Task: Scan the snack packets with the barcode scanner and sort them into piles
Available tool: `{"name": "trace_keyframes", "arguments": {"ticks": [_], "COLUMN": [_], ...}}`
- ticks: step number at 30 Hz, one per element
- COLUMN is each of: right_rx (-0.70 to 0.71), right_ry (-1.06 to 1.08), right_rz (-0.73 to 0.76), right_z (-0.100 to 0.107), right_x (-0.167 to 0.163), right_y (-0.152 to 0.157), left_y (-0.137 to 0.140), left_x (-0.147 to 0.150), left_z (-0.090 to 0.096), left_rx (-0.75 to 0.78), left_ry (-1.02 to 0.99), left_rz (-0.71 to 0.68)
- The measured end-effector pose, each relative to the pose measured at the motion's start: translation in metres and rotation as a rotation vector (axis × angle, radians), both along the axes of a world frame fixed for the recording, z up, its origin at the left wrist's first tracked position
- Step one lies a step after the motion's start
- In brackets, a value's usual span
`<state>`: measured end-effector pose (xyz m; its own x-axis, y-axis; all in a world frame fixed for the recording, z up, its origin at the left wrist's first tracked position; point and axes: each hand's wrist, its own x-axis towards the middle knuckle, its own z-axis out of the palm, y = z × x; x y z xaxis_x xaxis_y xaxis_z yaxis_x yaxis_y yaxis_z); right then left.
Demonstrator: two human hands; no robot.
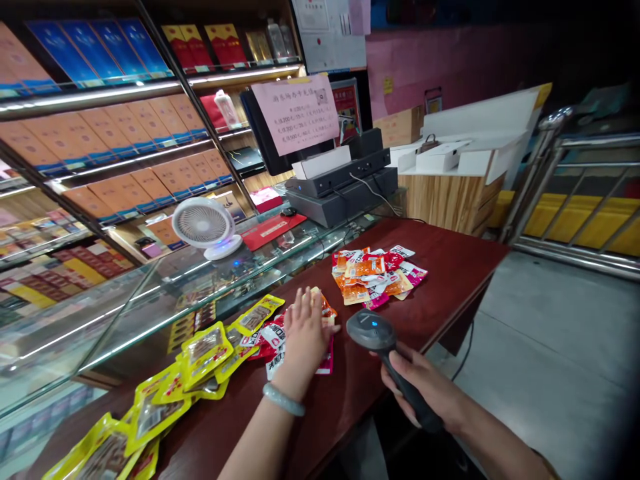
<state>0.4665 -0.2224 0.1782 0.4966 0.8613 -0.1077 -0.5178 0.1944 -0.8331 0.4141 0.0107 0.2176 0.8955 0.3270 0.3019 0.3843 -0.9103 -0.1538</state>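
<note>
My left hand (306, 327), with a pale bangle (283, 399) at its wrist, lies spread over a small pile of red, white and orange snack packets (270, 337). Its fingers are stretched out, and the palm covers part of the pile. In my right hand (425, 380) is a dark barcode scanner (373, 330), gripped by its handle, with a blue light on top. The scanner's head points toward the packets. Farther back sits another heap of orange, red and white packets (373, 273). Yellow snack bags (205, 350) with clear windows overlap in a row at the left.
A dark red counter (450, 257) runs beside a glass display case (165, 300). On the glass stand a white fan (204, 227) and a red envelope (273, 230). Behind are a cash drawer (330, 200), a monitor with a pink notice (297, 113), and a metal railing (575, 247).
</note>
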Motion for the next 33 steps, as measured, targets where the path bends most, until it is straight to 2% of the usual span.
{"name": "trace_keyframes", "arguments": {"ticks": [3,6,11,15,19,24,28,33], "right_rx": [-0.014,-0.033,-0.037,-0.052,-0.072,-0.094,-0.098,-0.075], "right_ry": [0.000,-0.001,0.012,0.004,-0.013,-0.009,0.001,0.009], "right_rz": [-0.015,-0.040,-0.064,-0.069,-0.084,-0.103,-0.103,-0.072], "right_z": [0.001,0.001,-0.002,-0.003,0.000,0.002,0.001,0.002], "right_x": [0.000,0.001,0.005,0.007,0.007,0.006,0.007,0.008], "right_y": [-0.004,-0.011,-0.017,-0.016,-0.016,-0.018,-0.018,-0.010], "left_y": [-0.009,-0.001,0.028,0.024,-0.003,-0.015,-0.003,0.018], "left_x": [0.025,0.034,0.024,0.030,0.062,0.097,0.091,0.058], "left_z": [-0.011,-0.016,-0.015,-0.002,0.010,0.012,0.013,0.013], "left_rx": [-0.049,-0.069,-0.020,-0.030,-0.186,-0.517,-0.610,-0.655], "left_ry": [0.154,0.246,0.228,0.095,0.097,0.240,0.177,0.091], "left_rz": [-0.093,-0.068,0.065,0.050,0.060,0.144,0.172,0.204]}}
